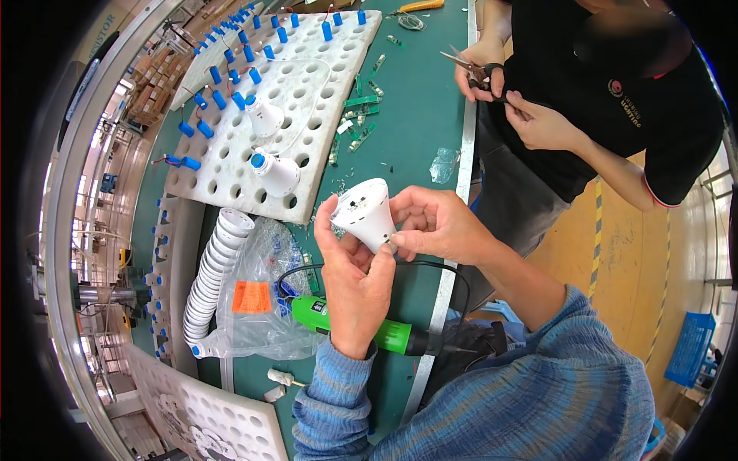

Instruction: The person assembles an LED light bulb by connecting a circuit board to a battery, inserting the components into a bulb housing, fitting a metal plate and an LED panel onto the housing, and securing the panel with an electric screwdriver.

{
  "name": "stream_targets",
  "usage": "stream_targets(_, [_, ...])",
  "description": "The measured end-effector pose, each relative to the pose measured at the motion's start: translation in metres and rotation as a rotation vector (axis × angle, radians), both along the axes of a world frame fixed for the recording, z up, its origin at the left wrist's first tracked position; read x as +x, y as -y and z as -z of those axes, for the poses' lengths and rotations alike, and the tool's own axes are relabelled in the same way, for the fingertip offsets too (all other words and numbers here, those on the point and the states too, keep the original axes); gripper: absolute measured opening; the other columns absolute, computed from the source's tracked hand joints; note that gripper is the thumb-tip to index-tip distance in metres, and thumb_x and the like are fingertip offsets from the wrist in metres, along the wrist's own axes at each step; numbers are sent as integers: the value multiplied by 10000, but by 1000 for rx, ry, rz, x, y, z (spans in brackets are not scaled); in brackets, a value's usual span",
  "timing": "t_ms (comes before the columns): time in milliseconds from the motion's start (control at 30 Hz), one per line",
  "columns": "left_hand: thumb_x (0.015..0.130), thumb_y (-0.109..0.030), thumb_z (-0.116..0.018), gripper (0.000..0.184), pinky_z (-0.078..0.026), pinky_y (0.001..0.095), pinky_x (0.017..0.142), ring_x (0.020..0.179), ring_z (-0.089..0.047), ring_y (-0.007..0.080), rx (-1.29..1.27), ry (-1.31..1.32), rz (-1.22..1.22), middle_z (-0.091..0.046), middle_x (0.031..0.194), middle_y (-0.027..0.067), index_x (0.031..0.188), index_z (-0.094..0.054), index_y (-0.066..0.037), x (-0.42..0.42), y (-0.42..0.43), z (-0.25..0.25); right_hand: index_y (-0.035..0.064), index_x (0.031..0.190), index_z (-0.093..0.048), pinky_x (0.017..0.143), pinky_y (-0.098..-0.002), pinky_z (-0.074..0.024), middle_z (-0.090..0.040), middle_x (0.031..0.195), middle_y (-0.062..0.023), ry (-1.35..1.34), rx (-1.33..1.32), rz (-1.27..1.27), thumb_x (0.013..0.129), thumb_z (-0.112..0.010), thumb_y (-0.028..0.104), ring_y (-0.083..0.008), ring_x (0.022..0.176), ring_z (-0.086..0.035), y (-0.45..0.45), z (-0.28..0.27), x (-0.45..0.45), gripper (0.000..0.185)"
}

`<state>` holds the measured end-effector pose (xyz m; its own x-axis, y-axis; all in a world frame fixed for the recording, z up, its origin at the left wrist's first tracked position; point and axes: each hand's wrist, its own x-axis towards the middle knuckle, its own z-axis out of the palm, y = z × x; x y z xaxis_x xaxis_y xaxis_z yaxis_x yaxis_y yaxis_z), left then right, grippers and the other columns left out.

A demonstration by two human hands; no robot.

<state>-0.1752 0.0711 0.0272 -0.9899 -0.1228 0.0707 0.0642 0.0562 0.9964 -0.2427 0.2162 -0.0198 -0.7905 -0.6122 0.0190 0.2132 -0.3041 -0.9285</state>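
A white cone-shaped housing (369, 211) is tilted above the green table, its wide round end up and to the left, with small dark parts inside. My left hand (355, 280) is wrapped round its lower side. My right hand (438, 224) pinches at the narrow end, thumb and forefinger together; whether a small part is between them I cannot make out. Below my left hand lies a green power screwdriver (392, 336) with a black cord. Two similar white housings with blue ends (277, 174) (264, 117) lie on the white perforated board (215, 165).
Small green circuit boards (361, 100) lie beside the perforated board, which holds several blue cylinders (327, 31). A stack of white housings (211, 280) and a plastic bag (269, 326) are at left. Across the table edge (461, 173), a co-worker's hands (483, 69) hold scissors (465, 63).
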Motion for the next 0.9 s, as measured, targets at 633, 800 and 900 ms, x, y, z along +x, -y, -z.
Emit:
stream_targets(633, [848, 71, -521, 701, -473, 309, 894, 1109, -553, 229, 95, -19, 30, -454, 1281, 252, 1413, -127, -64, -14, 10, 2, -48, 1172, -536, 633, -247, -539, -632, 978, -112, 50, -44, -33, 850, -675, 120, -131, 736, -630, 5, 1, -17, 388])
stream_targets(800, [838, 56, -549, 740, -478, 323, 898, 1086, -567, 235, 97, 50, 62, -505, 1227, 239, 1427, -117, -64, -9, 12, 0, -41, 1211, -523, 633, -249, -542, -630, 992, -112, 81, -80, -60, 854, -675, 126, -135, 734, -628, 4, 4, -14, 422])
stream_targets(900, [835, 58, -561, 755, -498, 327, 875, 1065, -580, 233, 97, 70, 69, -513, 1219, 247, 1425, -104, -57, -9, 16, 3, -39, 1218, -520, 619, -248, -542, -635, 953, -105, 122, -99, -59, 867, -662, 152, -131, 707, -629, 5, 4, -13, 425])
